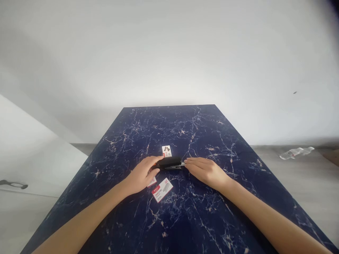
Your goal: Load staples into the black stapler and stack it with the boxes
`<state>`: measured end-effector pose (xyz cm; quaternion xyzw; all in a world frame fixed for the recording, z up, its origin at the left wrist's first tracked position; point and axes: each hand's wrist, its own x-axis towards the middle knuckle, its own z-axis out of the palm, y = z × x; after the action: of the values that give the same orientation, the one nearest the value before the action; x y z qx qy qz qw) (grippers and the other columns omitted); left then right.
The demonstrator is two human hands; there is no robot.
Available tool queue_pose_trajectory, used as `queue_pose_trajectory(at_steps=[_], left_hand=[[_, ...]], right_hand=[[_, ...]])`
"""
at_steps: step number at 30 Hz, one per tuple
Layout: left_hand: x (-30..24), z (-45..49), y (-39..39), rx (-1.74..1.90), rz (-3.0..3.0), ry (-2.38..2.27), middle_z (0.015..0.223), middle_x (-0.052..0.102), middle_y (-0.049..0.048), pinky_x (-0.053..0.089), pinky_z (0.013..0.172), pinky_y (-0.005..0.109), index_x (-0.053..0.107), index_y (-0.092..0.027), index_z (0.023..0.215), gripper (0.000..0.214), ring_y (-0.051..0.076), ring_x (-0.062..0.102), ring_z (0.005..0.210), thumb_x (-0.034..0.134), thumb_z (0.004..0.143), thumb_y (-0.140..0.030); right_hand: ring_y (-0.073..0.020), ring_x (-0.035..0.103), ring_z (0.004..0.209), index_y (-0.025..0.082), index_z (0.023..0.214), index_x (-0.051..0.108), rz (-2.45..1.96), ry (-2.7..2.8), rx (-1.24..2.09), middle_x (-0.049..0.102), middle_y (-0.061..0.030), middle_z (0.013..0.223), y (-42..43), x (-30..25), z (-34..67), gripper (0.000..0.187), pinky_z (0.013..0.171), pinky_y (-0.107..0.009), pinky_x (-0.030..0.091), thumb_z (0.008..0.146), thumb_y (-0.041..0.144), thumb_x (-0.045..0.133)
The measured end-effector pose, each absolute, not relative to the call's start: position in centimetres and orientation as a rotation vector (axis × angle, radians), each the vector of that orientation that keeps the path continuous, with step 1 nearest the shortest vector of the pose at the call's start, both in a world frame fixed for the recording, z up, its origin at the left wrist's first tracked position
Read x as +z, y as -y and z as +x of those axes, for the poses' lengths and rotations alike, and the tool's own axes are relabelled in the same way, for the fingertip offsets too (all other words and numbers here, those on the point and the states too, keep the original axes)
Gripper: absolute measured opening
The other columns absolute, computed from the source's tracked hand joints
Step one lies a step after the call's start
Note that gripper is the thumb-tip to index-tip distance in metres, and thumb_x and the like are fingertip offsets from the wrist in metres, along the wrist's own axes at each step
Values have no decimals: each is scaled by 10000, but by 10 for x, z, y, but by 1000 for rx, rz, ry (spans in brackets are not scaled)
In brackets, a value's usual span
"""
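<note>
A black stapler lies crosswise over the table in front of me. My left hand grips its left end, thumb on the near side and fingers on the far side. At its right end a small metal piece sticks out, and the fingertips of my right hand are pressed together against it. Those fingertips partly hide the metal piece. Close to the left hand are a red and white box of staples and a second small box, half covered by that hand. Behind the stapler is a small white box with a printed picture.
The table has a dark blue marbled top and narrows toward a pale wall. On the floor to the right lies a clear plastic bottle. A white panel with a dark handle stands at the left.
</note>
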<state>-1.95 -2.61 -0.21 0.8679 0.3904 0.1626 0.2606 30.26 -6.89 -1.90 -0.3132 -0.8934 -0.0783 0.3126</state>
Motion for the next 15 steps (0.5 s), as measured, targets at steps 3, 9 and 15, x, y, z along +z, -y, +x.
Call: queue_pose_trajectory(at_steps=[3, 9, 15], left_hand=[[-3, -19, 25, 452, 2368, -1052, 1387, 591, 71, 562, 921, 398, 372, -395, 1534, 496, 254, 625, 1166, 471, 1054, -312], [-2, -17, 29, 715, 2583, -996, 1356, 614, 90, 513, 1026, 465, 470, -311, 1461, 466, 265, 601, 1216, 546, 1012, -217], [2, 2, 61, 1131, 2735, -715, 1121, 723, 74, 534, 947, 434, 580, -225, 1294, 369, 242, 661, 1041, 621, 943, -121]], right_hand=[[-261, 715, 1129, 145, 1171, 709, -818, 2377, -255, 758, -110, 1169, 71, -18, 302, 246, 1004, -429, 620, 968, 82, 586], [-198, 758, 989, 192, 1150, 705, -893, 2128, -180, 771, -66, 1114, 77, -14, 297, 248, 884, -329, 664, 939, 81, 636], [-204, 727, 1084, 168, 1167, 687, -740, 2186, -157, 744, -99, 1182, 91, 2, 279, 281, 964, -327, 635, 914, 51, 657]])
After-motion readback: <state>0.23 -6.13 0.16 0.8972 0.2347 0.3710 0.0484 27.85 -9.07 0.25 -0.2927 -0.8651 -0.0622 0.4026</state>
